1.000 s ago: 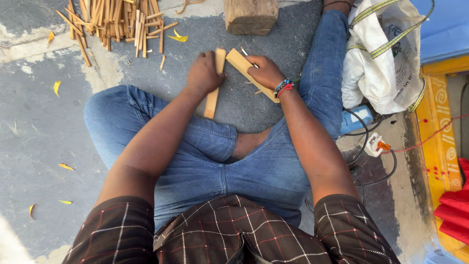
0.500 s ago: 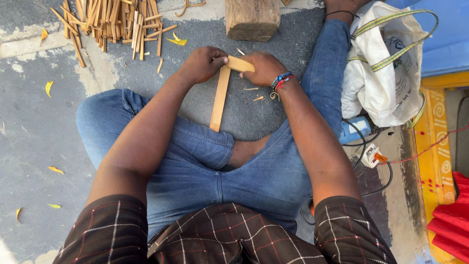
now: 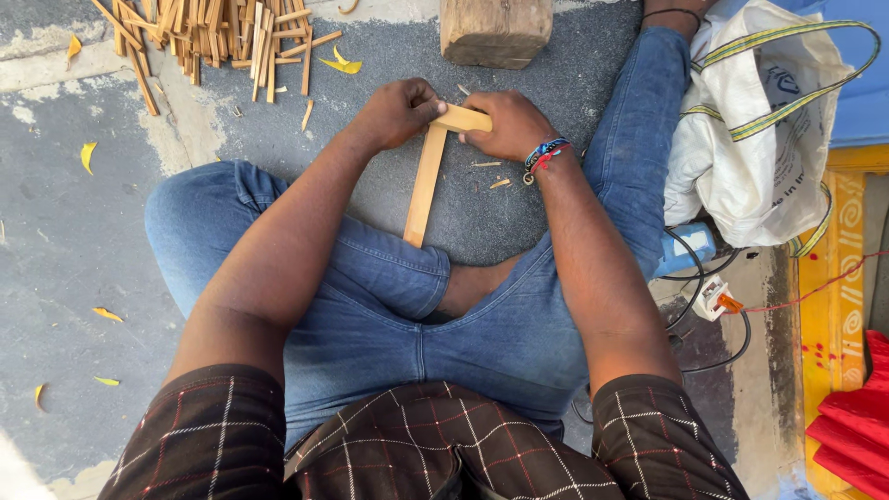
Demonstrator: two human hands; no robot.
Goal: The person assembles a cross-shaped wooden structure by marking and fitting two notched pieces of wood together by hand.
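Seen from the head camera, the person sits cross-legged in blue jeans on a grey concrete floor, both arms stretched forward over the knees. The left hand has its fingers curled closed around the upper end of a long flat wooden strip, which runs from the hands down towards the left knee, its lower end just above the jeans. The right hand, with coloured bracelets at the wrist, has its fingers closed around a second, shorter wooden piece that lies crosswise against the top of the long strip; the two hands nearly meet there. What else the right fingers may enclose cannot be told.

Small wood chips lie on the floor just under the right wrist. Ahead of the hands stands a wooden block, and to the upper left is a heap of wooden sticks. A few yellow leaves dot the floor. By the right leg rests a white woven bag with striped handles, and below it black cables with a white plug.
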